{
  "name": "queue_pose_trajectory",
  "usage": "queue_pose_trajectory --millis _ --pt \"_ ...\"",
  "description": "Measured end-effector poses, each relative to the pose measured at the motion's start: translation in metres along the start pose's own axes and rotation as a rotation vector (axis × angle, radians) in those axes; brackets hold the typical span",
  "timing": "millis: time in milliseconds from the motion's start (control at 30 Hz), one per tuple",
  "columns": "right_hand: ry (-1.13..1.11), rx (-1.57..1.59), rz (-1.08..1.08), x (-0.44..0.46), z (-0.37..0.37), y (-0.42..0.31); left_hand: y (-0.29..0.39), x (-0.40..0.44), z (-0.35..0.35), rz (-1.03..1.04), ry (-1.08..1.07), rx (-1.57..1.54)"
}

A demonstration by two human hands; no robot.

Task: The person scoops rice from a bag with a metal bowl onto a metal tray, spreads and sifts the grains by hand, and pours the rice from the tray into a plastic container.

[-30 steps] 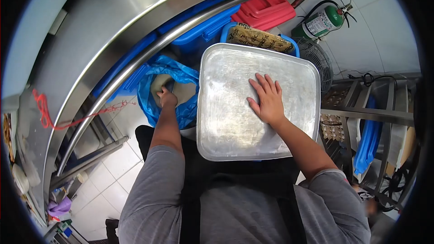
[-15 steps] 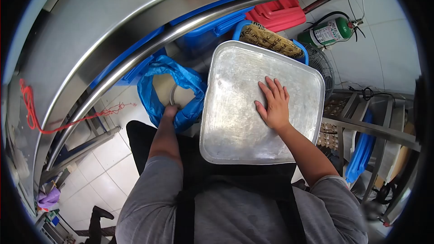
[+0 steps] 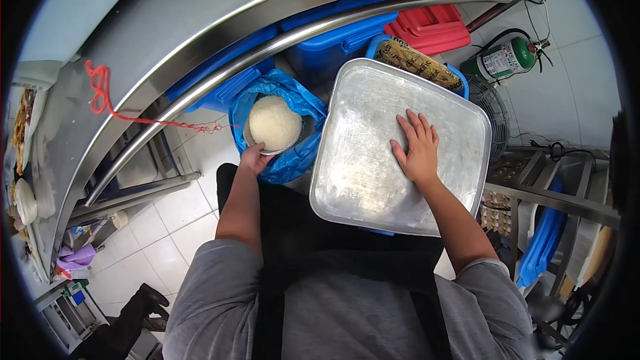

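Observation:
My left hand (image 3: 253, 159) grips the near rim of a round bowl, its fingers closed on the edge. The bowl is heaped with white grains (image 3: 274, 122), which look like rice, and hides most of its own wall. Around it is the open mouth of a blue plastic bag (image 3: 287, 165). To the right, a large rectangular metal tray or lid (image 3: 360, 153) lies in front of my body. My right hand (image 3: 419, 151) rests flat on its scratched surface, fingers spread. What lies under the metal sheet is mostly hidden.
A steel table (image 3: 200, 0) with a tubular rail (image 3: 287, 41) curves overhead; red string (image 3: 143, 120) hangs from it. Behind are blue bins and a red lid (image 3: 427, 25). A fire extinguisher (image 3: 503, 61), a fan (image 3: 492, 110) and a rack (image 3: 553, 200) stand right. A person's dark-clothed limb shows lower left.
My left hand has come up out of the depth of the blue bag, and the filled bowl now shows at its mouth. My right hand stays on the metal sheet. The view has shifted slightly.

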State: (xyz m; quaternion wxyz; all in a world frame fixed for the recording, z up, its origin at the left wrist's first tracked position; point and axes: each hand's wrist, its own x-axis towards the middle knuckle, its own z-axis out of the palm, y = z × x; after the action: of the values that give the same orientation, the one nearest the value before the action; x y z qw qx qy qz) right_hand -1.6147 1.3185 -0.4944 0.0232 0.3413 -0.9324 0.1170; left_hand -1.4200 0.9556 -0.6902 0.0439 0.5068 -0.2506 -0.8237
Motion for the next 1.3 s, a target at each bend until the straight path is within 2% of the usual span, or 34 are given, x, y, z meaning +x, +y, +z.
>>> queue_pose_trajectory --millis 267,400,867,967,1300 --pt "0.031 0.029 0.006 -0.003 0.002 0.003 0.003 -0.025 -0.006 0.042 -0.090 0.143" --pt "0.034 0.033 0.007 -0.004 0.003 0.003 0.011 -0.037 -0.013 0.037 -0.057 0.162" --pt "0.057 0.035 0.004 -0.005 0.007 0.006 0.016 -0.053 -0.011 0.169 -0.125 0.043" --pt "0.052 0.028 0.009 -0.004 0.006 0.005 0.018 -0.069 -0.001 0.207 -0.112 0.106" --pt "0.047 0.027 0.019 -0.005 0.007 0.006 0.020 -0.118 -0.002 0.172 -0.177 0.056"
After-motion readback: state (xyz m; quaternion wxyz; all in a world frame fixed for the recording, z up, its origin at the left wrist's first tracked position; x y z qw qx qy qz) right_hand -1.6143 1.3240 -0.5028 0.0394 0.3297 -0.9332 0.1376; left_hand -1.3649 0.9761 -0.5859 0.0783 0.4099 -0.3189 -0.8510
